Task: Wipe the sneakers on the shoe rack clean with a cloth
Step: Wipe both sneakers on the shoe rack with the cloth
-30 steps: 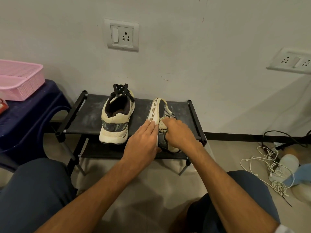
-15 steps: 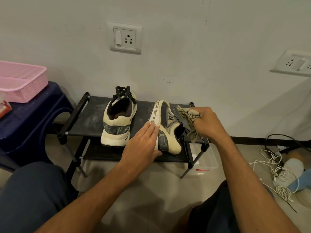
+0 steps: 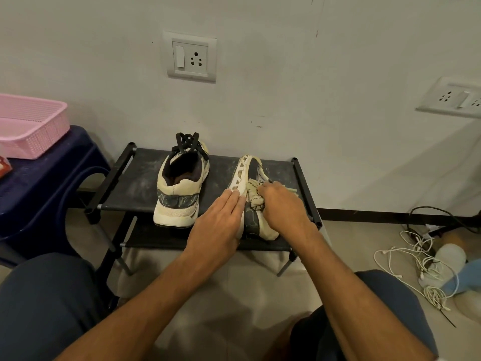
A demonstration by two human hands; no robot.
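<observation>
A black shoe rack (image 3: 135, 183) was set against a pale wall. Two sneakers were kept on its dusty top shelf. The upright sneaker (image 3: 179, 196) was stood on the left side, with its heel turned toward the camera and its black laces bunched at the far end. The tipped sneaker (image 3: 256, 170) was laid on its side on the right part of the shelf, with its white sole turned to the left.

The left hand (image 3: 217, 227) was laid flat against that sole, and its fingers (image 3: 234, 201) were kept straight and close together. A pale, patterned cloth (image 3: 253, 196) was bunched up and gripped in the curled fingers of the right hand (image 3: 285, 207). The cloth was pressed on the dark side of the tipped sneaker, just beside the sole.

A pink basket (image 3: 39, 131) was kept on a dark blue stool (image 3: 44, 178) to the left of the rack. White cords (image 3: 421, 261) were tangled on the floor, far to the right.
</observation>
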